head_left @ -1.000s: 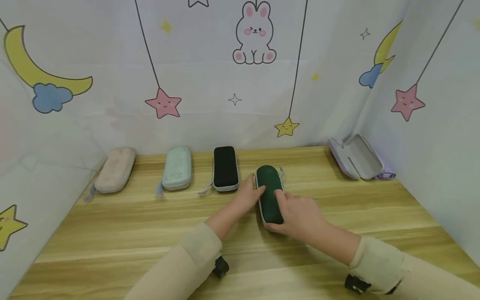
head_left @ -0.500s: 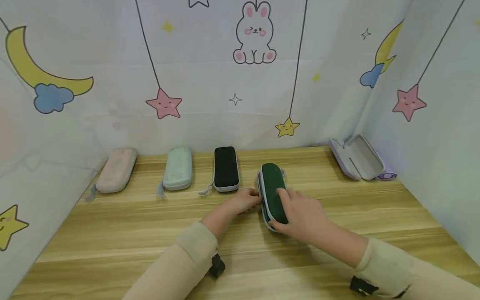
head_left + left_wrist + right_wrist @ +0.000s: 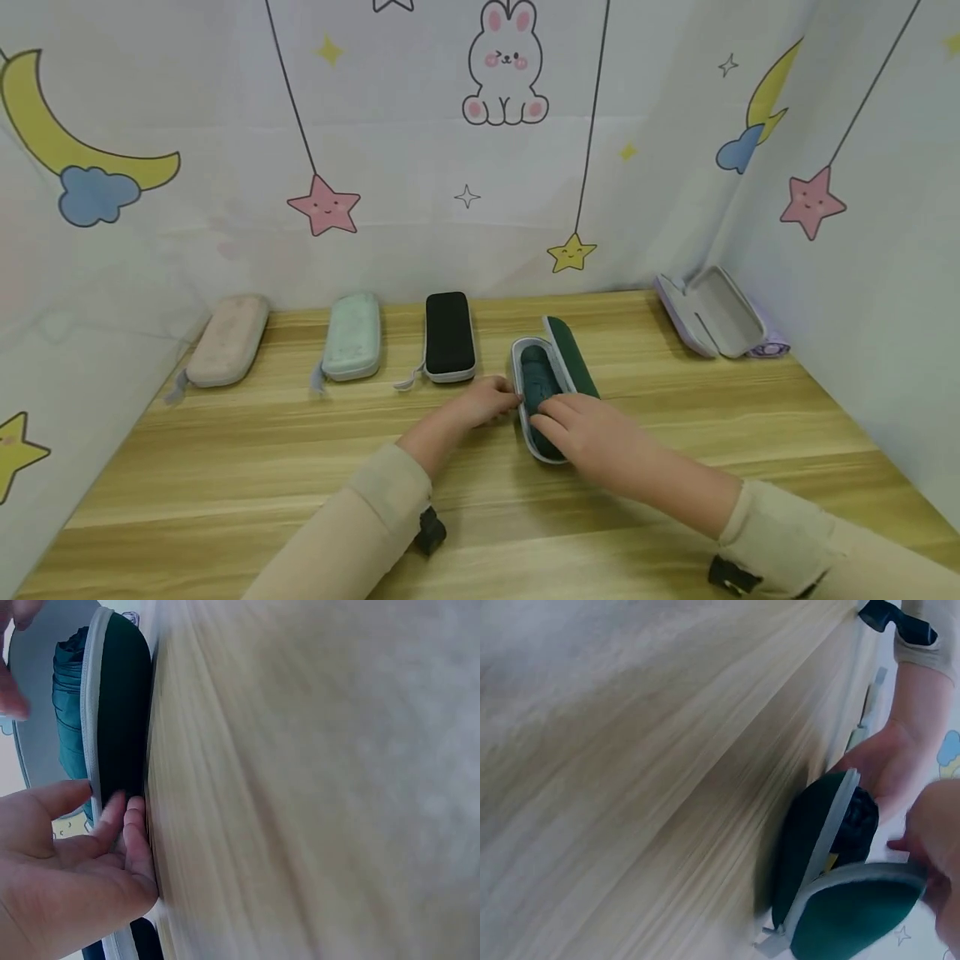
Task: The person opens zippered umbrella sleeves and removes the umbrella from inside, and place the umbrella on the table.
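A green zippered case (image 3: 573,358) lies unzipped on the table, its lid tipped back to the right. Inside the grey-edged base sits a dark teal folded bundle of pleated fabric (image 3: 69,712), which looks like a compact umbrella. My left hand (image 3: 487,402) holds the case's left side, thumb at the zipper rim and fingers against the outer wall, as the left wrist view (image 3: 82,862) shows. Over the near part of the base reaches my right hand (image 3: 592,433), fingers extended close to the bundle. The right wrist view shows those fingers (image 3: 922,847) blurred and apart from the fabric.
A black case (image 3: 450,333), a mint case (image 3: 354,337) and a pink case (image 3: 228,340) lie closed along the back left. At the back right stands a lilac case (image 3: 723,312), spread wide, beside a rolled purple item (image 3: 771,344). Printed cloth walls surround the wooden table.
The green case's lid has swung from closed to tipped back on the right, uncovering the teal bundle. My right hand has moved off the lid toward the bundle; my left hand has slid lower.
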Motion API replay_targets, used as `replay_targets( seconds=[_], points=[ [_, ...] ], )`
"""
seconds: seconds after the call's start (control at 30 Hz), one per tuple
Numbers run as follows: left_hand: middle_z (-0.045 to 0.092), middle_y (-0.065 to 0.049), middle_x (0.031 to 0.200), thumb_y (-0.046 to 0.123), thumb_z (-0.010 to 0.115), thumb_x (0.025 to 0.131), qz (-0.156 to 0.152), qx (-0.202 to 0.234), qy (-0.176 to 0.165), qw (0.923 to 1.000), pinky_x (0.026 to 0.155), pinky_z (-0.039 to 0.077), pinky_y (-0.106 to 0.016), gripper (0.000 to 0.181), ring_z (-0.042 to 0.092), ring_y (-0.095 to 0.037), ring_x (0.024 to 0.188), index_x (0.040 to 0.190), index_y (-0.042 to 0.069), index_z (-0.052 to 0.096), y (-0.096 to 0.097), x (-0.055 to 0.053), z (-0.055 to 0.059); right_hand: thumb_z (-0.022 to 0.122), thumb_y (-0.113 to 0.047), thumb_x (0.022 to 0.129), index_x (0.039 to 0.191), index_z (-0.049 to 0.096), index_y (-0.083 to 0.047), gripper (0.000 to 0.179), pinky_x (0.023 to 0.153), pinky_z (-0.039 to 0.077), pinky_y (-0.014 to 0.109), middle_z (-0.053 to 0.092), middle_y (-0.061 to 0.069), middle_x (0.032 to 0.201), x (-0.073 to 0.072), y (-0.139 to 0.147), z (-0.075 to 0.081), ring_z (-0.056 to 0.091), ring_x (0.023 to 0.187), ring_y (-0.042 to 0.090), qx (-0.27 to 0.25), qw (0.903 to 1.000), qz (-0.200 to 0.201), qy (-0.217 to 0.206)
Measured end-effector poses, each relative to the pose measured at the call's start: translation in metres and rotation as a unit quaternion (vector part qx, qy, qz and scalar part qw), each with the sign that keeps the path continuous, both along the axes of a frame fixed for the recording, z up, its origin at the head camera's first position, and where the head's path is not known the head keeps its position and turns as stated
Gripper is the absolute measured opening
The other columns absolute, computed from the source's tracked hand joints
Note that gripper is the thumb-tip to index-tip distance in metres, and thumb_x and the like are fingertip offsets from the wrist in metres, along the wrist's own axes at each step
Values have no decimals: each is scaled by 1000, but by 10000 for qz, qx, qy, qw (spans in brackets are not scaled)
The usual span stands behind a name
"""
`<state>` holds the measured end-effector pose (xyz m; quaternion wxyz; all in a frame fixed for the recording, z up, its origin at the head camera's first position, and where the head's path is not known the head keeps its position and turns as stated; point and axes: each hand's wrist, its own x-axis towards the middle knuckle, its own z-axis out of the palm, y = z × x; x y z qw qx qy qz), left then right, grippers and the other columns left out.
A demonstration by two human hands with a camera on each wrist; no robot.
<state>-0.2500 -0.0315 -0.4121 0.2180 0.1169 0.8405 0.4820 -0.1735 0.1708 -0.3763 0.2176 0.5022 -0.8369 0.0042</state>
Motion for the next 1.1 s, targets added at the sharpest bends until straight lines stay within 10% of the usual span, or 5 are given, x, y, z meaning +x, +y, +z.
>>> replay_targets(
  seconds=[0.2,0.43,0.6,1.1],
  points=[
    [49,-1,72,17,56,98,-7,103,-32,9999,49,33,-23,20,39,-11,56,86,1,60,-1,1,0,75,-13,83,106,61,2,31,64,53,37,62,11,88,-3,-9,3,63,76,25,-177,9842,-1725,-347],
    [54,-2,82,24,57,98,-238,-189,-190,9994,55,36,-25,24,42,-13,62,98,3,69,-3,1,5,67,-48,89,136,46,1,71,53,50,36,65,11,89,-24,-23,3,62,66,21,241,9306,-3181,-1797],
    [62,-6,105,26,57,97,-589,-353,-278,9973,75,44,-31,30,51,-17,86,110,2,69,-3,2,8,64,-48,90,148,33,-2,80,49,46,34,65,10,88,-37,-28,-2,57,60,18,334,8991,-3483,-2631],
    [66,-7,108,20,55,96,-906,-374,-183,9950,88,44,-32,28,55,-15,96,106,-1,70,-2,-1,10,73,-38,86,146,33,-2,81,53,48,34,63,4,73,-47,-36,0,57,56,16,31,8826,-3342,-3307]
  ],
)
